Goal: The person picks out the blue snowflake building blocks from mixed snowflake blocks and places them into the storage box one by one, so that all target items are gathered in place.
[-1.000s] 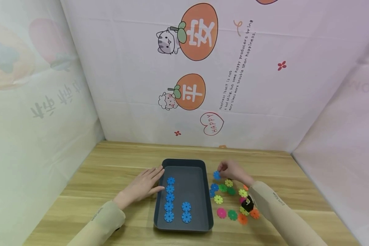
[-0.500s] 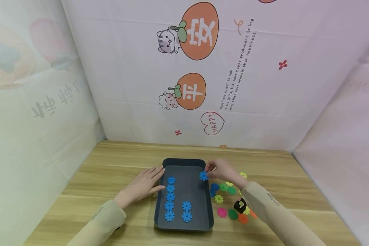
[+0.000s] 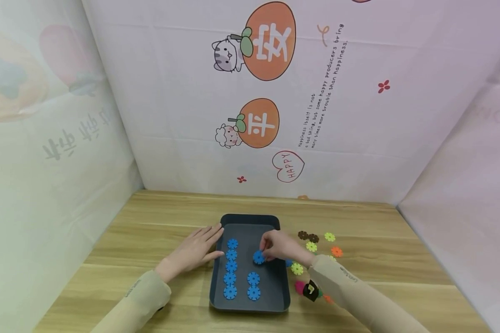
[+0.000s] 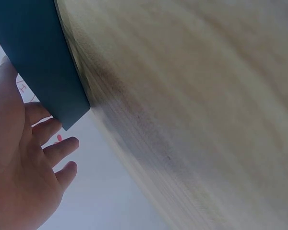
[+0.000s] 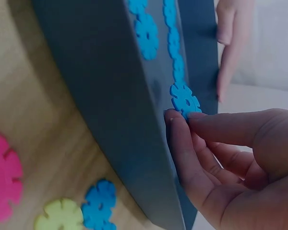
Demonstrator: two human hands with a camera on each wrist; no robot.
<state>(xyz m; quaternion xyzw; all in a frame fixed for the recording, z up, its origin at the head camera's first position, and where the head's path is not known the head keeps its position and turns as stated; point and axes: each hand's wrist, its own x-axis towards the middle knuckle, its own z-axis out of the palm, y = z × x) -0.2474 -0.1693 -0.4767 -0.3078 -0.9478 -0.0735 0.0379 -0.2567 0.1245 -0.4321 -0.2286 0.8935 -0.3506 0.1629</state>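
Note:
My right hand (image 3: 281,246) pinches a blue notched disc (image 3: 259,257) between thumb and fingertips, over the right half of the dark grey tray (image 3: 271,296). In the right wrist view the held disc (image 5: 185,99) is tilted. Below it in the head view, two blue discs (image 3: 253,278) form a short column on the tray floor. A longer column of several blue discs (image 3: 231,266) runs along the tray's left side. My left hand (image 3: 193,249) rests at the tray's left rim with fingers extended; in the left wrist view its fingers touch the tray wall (image 4: 43,62).
Right of the tray, loose discs lie on the wooden table (image 3: 150,231): brown (image 3: 313,238), yellow (image 3: 329,237), orange (image 3: 336,251) and pink (image 5: 2,177). My right forearm covers some of them. A blue disc (image 5: 100,203) lies beside the tray. Printed cloth walls stand around the table.
My right hand has carried the blue disc leftward from the table, over the tray's right rim, then nearer to me above the short column. The left hand has stayed in place.

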